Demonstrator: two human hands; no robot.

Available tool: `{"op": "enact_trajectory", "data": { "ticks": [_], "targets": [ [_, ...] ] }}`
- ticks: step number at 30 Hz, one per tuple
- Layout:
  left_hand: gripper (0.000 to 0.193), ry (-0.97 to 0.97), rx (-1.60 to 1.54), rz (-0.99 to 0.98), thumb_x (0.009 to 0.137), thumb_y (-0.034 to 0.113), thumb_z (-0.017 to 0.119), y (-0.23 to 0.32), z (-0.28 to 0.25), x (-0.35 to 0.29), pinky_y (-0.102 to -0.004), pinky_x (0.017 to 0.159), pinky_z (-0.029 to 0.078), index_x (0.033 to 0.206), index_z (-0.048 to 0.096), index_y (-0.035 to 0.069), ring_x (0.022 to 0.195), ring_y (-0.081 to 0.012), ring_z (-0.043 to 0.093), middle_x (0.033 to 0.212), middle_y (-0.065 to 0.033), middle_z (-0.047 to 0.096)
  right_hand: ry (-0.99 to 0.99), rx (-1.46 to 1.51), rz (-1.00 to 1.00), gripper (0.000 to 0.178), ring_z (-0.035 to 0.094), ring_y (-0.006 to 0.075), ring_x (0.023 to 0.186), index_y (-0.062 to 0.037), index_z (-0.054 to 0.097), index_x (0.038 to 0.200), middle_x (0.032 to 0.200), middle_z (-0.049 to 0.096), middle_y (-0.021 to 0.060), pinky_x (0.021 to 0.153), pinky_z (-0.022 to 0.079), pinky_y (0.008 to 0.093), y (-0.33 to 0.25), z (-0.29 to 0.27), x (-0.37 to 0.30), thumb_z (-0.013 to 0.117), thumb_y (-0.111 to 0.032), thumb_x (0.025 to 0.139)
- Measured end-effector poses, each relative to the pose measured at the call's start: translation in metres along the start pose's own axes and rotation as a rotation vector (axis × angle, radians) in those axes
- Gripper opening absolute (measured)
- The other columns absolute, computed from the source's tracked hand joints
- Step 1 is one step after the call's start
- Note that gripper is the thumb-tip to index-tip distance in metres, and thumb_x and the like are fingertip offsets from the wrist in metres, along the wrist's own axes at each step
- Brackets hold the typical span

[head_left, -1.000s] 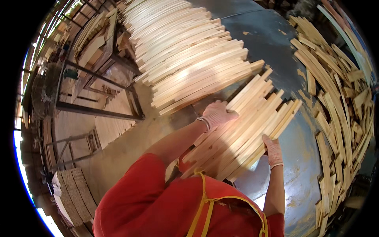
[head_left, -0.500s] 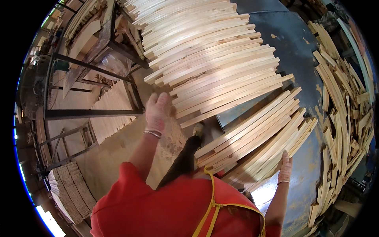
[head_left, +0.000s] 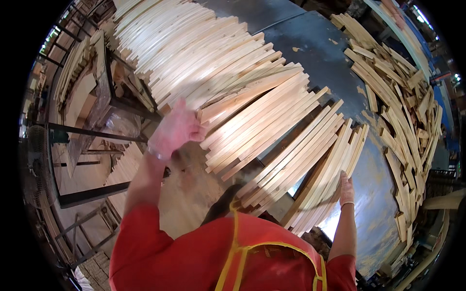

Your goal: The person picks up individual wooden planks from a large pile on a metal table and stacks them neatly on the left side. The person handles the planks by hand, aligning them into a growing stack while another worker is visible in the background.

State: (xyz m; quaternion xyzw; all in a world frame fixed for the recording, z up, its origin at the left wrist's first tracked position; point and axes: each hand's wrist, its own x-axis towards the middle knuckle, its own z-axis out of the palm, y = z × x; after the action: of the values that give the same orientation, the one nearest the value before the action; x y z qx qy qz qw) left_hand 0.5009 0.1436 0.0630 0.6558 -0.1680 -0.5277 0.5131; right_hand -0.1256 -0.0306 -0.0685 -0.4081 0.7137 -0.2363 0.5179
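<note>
Long pale wooden strips (head_left: 194, 63) lie side by side in a row across a dark metal table. One strip with a dark, rough edge (head_left: 252, 92) sits tilted among them, a gap beside it. My left hand (head_left: 175, 128), in a thin glove and slightly blurred, is by the left ends of these strips. Its fingers are loosely curled and apart from the thumb, with no strip seen between them. Nearer me is a separate, fanned group of strips (head_left: 301, 169). My gloved right hand (head_left: 346, 190) rests against the outer right side of that group, fingers stretched out.
A heap of loose offcuts (head_left: 398, 126) runs along the right of the metal table (head_left: 369, 223). To the left stands a dark metal frame (head_left: 97, 194) with boards and scraps, a fan (head_left: 36, 165) beyond it. Stacked wood is at the lower left.
My view has turned, so the strips appear further left. The rough-edged strip now stands out tilted, with a gap beside it. My left hand's fingers have curled; my right hand stays on the near group.
</note>
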Motion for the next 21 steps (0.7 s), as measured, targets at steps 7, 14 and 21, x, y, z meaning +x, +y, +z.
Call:
{"op": "enact_trajectory", "data": {
  "ticks": [7,14,21],
  "targets": [
    [0.048,-0.497,0.059,-0.225,0.094,0.026,0.08,0.071,0.06,0.058,-0.0295,0.05,0.051,0.134,0.061,0.007,0.062,-0.016,0.066,0.103,-0.0088,0.072,0.035,0.008,-0.151,0.095,0.056,0.0274,0.136,-0.0013,0.036,0.165,0.151,0.059,0.0172,0.116,0.041,0.0365,0.024,0.005,0.019,0.073,-0.057,0.098],
    [0.106,0.023,1.626,0.62,0.084,0.037,0.082,0.092,0.174,-0.06,-0.0491,0.102,0.055,0.168,0.026,0.007,0.117,-0.0423,0.068,0.129,-0.0278,0.069,0.078,-0.124,-0.231,0.086,0.061,0.0352,0.132,0.0024,0.045,0.158,0.142,0.066,0.0225,0.112,0.046,0.0414,0.018,0.002,0.009,0.072,-0.052,0.098],
    [0.111,-0.099,1.23,0.486,0.08,0.043,0.083,0.018,0.275,-0.095,-0.0488,0.105,0.054,0.168,0.027,0.004,0.122,-0.0441,0.066,0.134,-0.0334,0.064,-0.17,0.308,-0.595,0.097,0.047,0.0354,0.149,0.0005,0.024,0.169,0.166,0.042,0.0259,0.122,0.041,0.0458,-0.049,0.032,-0.062,0.073,-0.047,0.101]
  ]
}}
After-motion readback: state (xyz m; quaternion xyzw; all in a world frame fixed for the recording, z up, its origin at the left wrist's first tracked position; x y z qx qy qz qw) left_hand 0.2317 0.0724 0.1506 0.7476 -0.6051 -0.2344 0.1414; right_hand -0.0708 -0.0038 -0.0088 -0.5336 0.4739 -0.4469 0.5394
